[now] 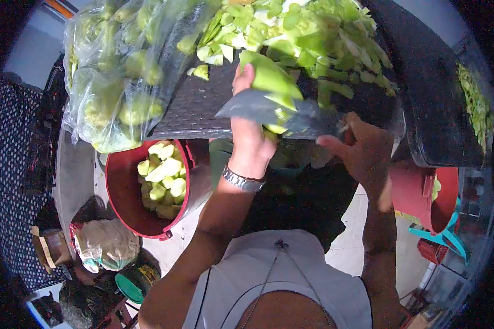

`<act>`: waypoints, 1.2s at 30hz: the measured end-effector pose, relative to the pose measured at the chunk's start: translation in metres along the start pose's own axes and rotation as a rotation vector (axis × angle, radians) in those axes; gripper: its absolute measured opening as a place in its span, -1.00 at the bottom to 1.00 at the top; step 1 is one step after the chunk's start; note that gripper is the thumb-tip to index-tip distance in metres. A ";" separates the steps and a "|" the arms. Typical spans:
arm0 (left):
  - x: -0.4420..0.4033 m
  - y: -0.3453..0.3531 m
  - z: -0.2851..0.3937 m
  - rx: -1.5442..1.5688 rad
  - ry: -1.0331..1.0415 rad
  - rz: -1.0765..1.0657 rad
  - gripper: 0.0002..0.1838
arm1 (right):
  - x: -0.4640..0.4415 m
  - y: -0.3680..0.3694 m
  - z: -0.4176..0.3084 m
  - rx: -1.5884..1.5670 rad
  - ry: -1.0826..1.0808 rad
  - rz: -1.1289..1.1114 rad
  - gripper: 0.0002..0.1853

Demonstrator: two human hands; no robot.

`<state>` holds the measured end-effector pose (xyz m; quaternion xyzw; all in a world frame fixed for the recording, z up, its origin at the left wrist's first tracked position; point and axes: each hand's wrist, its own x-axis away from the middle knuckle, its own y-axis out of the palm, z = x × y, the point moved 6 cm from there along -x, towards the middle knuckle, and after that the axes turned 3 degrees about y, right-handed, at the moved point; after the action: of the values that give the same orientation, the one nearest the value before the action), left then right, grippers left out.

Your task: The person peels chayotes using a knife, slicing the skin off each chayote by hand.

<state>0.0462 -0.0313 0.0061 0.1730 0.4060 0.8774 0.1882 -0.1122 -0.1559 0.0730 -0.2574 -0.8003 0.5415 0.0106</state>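
Note:
My left hand (248, 129), with a metal-banded watch at the wrist, is wrapped round a smooth green fruit (266, 74) whose exact kind I cannot tell. My right hand (362, 145) grips a broad-bladed knife (247, 107) by its handle, which is mostly hidden by the fingers. The blade lies across the lower part of the fruit and is blurred by motion. A strip of green peel (282, 102) shows at the blade. Just beyond both hands, a heap of green peelings (313, 33) covers the far part of the dark table (203, 109).
A clear plastic bag (121, 82) of green fruit rests on the table's left side. Below stands a red bucket (115, 192) with peeled pale pieces (167, 172). Another red bucket (411, 192) is at the right. More peelings (475, 101) lie far right. A stuffed sack (107, 244) sits lower left.

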 end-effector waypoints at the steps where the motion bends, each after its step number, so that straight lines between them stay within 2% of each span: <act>1: -0.001 0.005 0.005 0.001 0.009 0.014 -0.58 | -0.001 -0.001 0.013 -0.027 0.061 0.028 -0.38; 3: 0.005 0.011 0.008 0.026 -0.019 0.024 -0.57 | 0.000 0.001 0.035 -0.080 0.194 0.085 -0.43; 9: 0.007 0.001 -0.002 0.142 -0.180 0.001 -0.49 | -0.006 0.012 0.044 -0.391 0.346 -0.057 -0.51; 11: 0.009 0.003 -0.002 0.107 -0.172 -0.012 -0.48 | -0.004 0.015 0.024 -0.282 0.057 -0.008 -0.47; 13: 0.011 0.003 -0.006 0.111 -0.118 -0.025 -0.47 | 0.001 0.017 0.002 -0.230 -0.046 -0.039 -0.43; 15: 0.013 0.003 -0.011 0.154 -0.021 -0.041 -0.46 | 0.002 0.018 -0.012 -0.236 0.012 -0.118 -0.38; 16: 0.013 0.008 -0.008 0.084 -0.023 -0.127 -0.42 | 0.004 0.019 -0.016 -0.237 0.028 -0.145 -0.36; 21: 0.012 0.007 -0.006 0.035 -0.019 -0.107 -0.41 | -0.004 0.015 -0.021 -0.198 -0.057 -0.110 -0.30; 23: 0.013 0.009 -0.002 0.023 -0.015 -0.097 -0.42 | -0.016 0.011 -0.009 -0.116 0.022 -0.075 -0.33; 25: 0.016 0.013 0.006 0.018 -0.025 -0.076 -0.43 | -0.027 0.017 0.036 -0.024 0.039 0.005 -0.41; 27: 0.016 0.015 0.010 0.039 -0.058 -0.093 -0.44 | -0.041 0.017 0.062 -0.117 0.135 0.032 -0.46; 29: 0.015 0.011 0.006 0.096 -0.137 -0.100 -0.43 | -0.040 0.020 0.082 -0.416 0.401 -0.099 -0.43; 32: 0.012 0.015 -0.002 0.164 -0.201 -0.103 -0.43 | -0.031 0.014 0.042 -0.404 0.163 0.035 -0.45; 35: 0.003 -0.007 -0.013 0.125 -0.108 -0.044 -0.43 | -0.014 0.010 -0.001 -0.245 0.175 -0.200 -0.46; 36: 0.006 -0.004 -0.011 0.178 -0.081 -0.078 -0.66 | -0.015 0.012 -0.004 -0.248 0.127 -0.182 -0.47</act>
<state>0.0366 -0.0333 -0.0034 0.2084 0.4808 0.8222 0.2221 -0.0932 -0.1552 0.0687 -0.2167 -0.8788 0.4178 0.0783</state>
